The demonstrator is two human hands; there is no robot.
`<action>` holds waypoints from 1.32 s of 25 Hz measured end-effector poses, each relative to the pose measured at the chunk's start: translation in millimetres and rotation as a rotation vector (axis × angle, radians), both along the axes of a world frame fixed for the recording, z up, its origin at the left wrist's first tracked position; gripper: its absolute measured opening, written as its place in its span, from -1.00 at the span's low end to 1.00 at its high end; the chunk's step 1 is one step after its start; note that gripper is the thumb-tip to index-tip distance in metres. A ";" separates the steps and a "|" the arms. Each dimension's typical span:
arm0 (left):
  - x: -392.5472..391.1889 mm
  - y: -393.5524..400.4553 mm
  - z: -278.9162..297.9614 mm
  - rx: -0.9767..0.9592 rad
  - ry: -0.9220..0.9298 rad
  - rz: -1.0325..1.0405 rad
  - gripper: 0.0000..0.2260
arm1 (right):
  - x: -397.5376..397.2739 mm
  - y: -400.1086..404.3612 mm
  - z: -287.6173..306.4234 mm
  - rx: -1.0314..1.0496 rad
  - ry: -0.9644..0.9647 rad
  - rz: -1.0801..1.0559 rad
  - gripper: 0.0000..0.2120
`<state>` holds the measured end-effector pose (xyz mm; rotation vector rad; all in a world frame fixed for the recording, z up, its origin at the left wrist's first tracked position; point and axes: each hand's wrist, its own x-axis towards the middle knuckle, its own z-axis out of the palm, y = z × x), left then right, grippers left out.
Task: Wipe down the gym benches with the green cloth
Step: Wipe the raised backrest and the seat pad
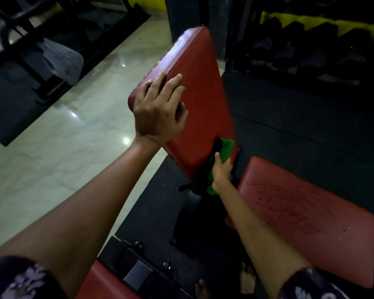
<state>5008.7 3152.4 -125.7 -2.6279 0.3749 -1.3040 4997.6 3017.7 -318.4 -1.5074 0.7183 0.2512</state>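
Observation:
A red padded backrest (203, 87) of a gym bench stands tilted up in the middle of the view. My left hand (159, 108) lies flat on its near left corner, fingers spread, holding nothing. The green cloth (224, 152) is bunched at the backrest's lower right edge, and my right hand (221, 171) grips it against the pad. Part of the cloth hangs below my wrist. The bench's red seat pad (307, 214) lies to the lower right, scuffed and dotted with droplets.
Another red pad (99, 281) with a black metal bracket sits at the bottom. Black rubber matting surrounds the bench. Pale tiled floor (73, 134) runs to the left, past a dark machine (37, 52). A rack of dark dumbbells (311, 48) stands at the back right. My bare feet show below.

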 end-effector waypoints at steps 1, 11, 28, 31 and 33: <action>-0.7 -0.3 -0.9 0.004 0.004 -0.009 -0.78 | 17.3 -5.4 4.1 0.020 0.031 -0.036 -0.45; -1.8 -0.2 0.3 0.017 0.065 0.002 -0.81 | -16.1 21.0 64.2 0.043 -0.310 0.020 -0.51; -3.1 7.3 -1.4 0.014 0.159 0.012 -0.73 | 145.0 -1.9 234.6 -0.482 -0.767 0.624 -0.58; 3.4 5.4 1.8 0.003 0.171 0.064 -0.68 | 162.4 5.0 260.4 -0.835 -0.732 0.842 -0.56; 5.2 -2.4 5.5 -0.053 0.207 0.108 -0.64 | 167.6 5.5 274.9 -0.939 -0.629 0.804 -0.55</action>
